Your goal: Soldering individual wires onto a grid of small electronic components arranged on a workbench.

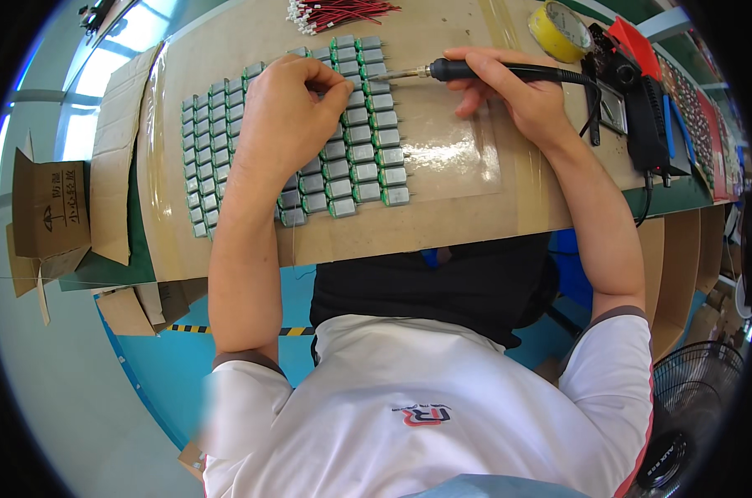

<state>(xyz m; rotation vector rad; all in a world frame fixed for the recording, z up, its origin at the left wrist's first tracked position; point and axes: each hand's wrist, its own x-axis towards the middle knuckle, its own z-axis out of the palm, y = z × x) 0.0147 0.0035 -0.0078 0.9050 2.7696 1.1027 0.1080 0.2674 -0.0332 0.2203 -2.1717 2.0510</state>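
My right hand [521, 95] grips the black handle of a soldering iron [448, 70]. Its metal tip points left and reaches the rows of small grey block-shaped parts with green boards [363, 154]. Close to that tip, my left hand [286, 112] hovers over the rows, thumb and forefinger pinched together. A thin strand that looks like solder wire [294, 241] hangs below the left hand; the pinched end is hidden by the fingers. The parts stand in several columns on the brown-covered table [467, 203], and my left hand and forearm hide some of them.
Red wires with white connectors [334, 15] lie in a bundle at the back. At the back right are a yellow tape roll [558, 33] and a black soldering station [648, 124], joined to the iron by a cable. A cardboard box [52, 207] stands left; a fan [695, 407] is lower right.
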